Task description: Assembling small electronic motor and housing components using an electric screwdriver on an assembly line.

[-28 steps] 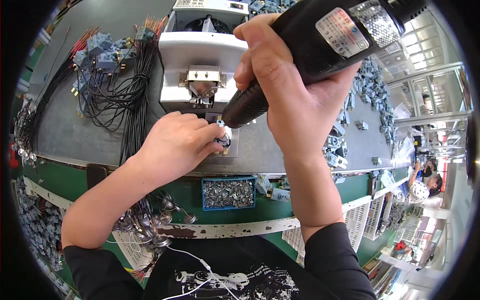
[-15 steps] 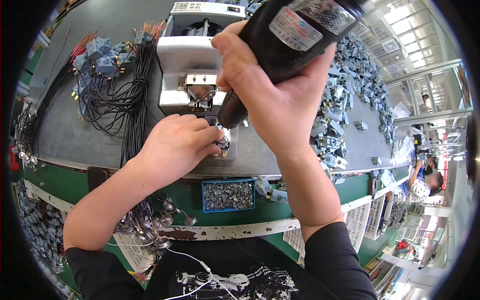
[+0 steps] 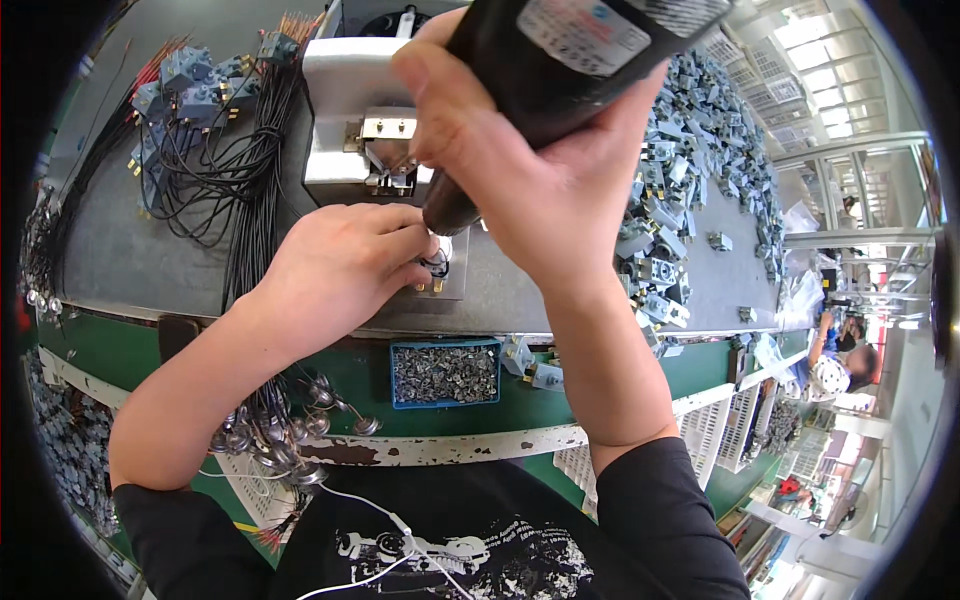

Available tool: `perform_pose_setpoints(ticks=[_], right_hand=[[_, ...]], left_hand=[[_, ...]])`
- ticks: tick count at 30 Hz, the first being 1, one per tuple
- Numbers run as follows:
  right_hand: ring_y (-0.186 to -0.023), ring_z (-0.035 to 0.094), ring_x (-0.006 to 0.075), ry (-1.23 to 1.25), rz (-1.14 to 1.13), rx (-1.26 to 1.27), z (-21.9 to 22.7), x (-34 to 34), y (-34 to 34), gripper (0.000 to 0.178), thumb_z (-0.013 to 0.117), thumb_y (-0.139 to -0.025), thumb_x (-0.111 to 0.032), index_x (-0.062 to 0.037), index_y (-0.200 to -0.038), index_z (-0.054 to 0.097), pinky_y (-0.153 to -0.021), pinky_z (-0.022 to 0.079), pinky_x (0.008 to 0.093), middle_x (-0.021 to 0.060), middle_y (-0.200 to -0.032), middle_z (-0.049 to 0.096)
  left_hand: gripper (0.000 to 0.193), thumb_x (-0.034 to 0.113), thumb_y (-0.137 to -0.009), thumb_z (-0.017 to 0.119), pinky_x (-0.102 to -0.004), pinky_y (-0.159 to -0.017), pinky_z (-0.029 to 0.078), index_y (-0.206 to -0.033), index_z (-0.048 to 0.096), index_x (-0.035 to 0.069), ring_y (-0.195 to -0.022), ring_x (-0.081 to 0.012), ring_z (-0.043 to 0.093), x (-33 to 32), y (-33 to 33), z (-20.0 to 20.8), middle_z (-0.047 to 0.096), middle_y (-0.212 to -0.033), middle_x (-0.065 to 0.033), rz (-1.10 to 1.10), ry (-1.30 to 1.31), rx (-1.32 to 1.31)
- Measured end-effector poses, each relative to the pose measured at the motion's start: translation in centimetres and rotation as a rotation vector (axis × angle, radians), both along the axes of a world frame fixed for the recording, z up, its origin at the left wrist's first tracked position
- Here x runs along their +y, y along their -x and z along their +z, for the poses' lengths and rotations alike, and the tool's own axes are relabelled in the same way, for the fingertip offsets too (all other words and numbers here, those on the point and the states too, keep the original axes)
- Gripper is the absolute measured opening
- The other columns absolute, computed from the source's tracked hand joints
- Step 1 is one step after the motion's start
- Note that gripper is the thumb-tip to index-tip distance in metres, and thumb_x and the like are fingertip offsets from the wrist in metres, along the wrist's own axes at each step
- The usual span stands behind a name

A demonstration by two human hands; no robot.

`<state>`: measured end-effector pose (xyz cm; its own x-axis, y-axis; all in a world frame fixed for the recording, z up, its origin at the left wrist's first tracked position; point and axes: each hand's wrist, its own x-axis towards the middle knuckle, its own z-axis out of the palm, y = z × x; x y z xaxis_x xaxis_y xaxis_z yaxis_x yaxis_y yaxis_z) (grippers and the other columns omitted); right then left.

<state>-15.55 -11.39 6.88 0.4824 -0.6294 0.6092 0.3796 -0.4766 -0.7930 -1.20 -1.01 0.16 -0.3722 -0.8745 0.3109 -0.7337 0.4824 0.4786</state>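
My right hand (image 3: 535, 195) is wrapped round a black electric screwdriver (image 3: 535, 85). The tool slants down to the left, its nose right beside my left fingertips; the bit is hidden. My left hand (image 3: 335, 265) is closed, thumb and fingers pinching a small plug part (image 3: 438, 266) with brass prongs and a bit of black wire, mostly covered by my fingers. This part sits on a flat metal plate (image 3: 453, 287) on the bench. Just behind stands a white machine (image 3: 335, 115) with a metal clamp-like mechanism (image 3: 390, 150).
Black cables (image 3: 255, 215) with grey-blue plugs (image 3: 190, 95) lie at left. Many loose grey-blue plug housings (image 3: 665, 240) are heaped at right. A blue tray (image 3: 445, 375) of small metal pieces is at the bench's front edge. Farther right sits another person (image 3: 830, 370).
The whole view has shifted a little, so the bench and tray appear higher and farther left. Both hands keep their hold, with the screwdriver's nose still at the plug part.
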Motion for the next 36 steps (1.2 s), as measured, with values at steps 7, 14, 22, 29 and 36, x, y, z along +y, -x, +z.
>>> perform_pose_setpoints(ticks=[7, 14, 22, 29, 36], right_hand=[[-0.076, 0.071, 0.0155, -0.021, -0.065, -0.040, 0.2, 2.0, -0.3, 0.047, 0.078, -0.081, 0.011, 0.0052, -0.122, 0.054, -0.064, 0.058, 0.0268, 0.0121, -0.092, 0.070], [-0.064, 0.067, 0.0150, -0.162, -0.238, -0.091, 0.5, 3.4, -0.2, 0.037, 0.074, -0.091, 0.000, 0.0015, -0.122, 0.053, -0.054, 0.054, 0.0265, 0.0112, -0.088, 0.068], [-0.062, 0.066, 0.0143, -0.161, -0.335, -0.118, -0.1, 2.0, 0.7, 0.032, 0.075, -0.092, -0.002, 0.0012, -0.118, 0.055, -0.053, 0.053, 0.0261, 0.0101, -0.084, 0.068], [-0.060, 0.065, 0.0137, -0.067, -0.392, -0.193, 2.5, 0.1, 0.6, 0.028, 0.075, -0.093, -0.005, 0.0009, -0.114, 0.057, -0.052, 0.052, 0.0258, 0.0091, -0.080, 0.067], [-0.063, 0.064, 0.0118, -0.017, -0.294, -0.325, 2.3, -0.3, -3.4, 0.037, 0.075, -0.090, 0.003, -0.0009, -0.119, 0.052, -0.055, 0.054, 0.0262, 0.0073, -0.083, 0.067]], left_hand=[[0.020, 0.017, -0.084, 0.076, -0.0422, -0.076, 0.055, -0.097, 0.066, 0.007, -0.089, -0.0296, 0.067, 0.5, 0.1, -0.8, 0.063, -0.095, -0.0066, -0.002, 0.065, 0.050], [0.026, 0.016, -0.082, 0.078, -0.0421, -0.085, 0.051, -0.103, 0.065, 0.008, -0.103, -0.0275, 0.066, 0.5, 0.4, -0.1, 0.065, -0.102, -0.0042, 0.037, 0.168, -0.086], [0.008, 0.016, -0.074, 0.068, -0.0341, -0.080, 0.047, -0.082, 0.067, 0.012, -0.090, -0.0191, 0.063, 5.0, 4.3, -1.0, 0.063, -0.081, -0.0005, -0.482, -0.170, -0.430], [0.008, 0.015, -0.076, 0.068, -0.0337, -0.078, 0.047, -0.082, 0.067, 0.010, -0.085, -0.0199, 0.064, 5.6, 5.0, -1.4, 0.065, -0.080, -0.0020, -0.445, -0.123, -0.384], [0.011, 0.013, -0.079, 0.066, -0.0365, -0.077, 0.050, -0.088, 0.064, 0.009, -0.084, -0.0217, 0.063, 5.3, 4.9, -1.9, 0.061, -0.081, -0.0034, -0.494, -0.182, -0.306]])
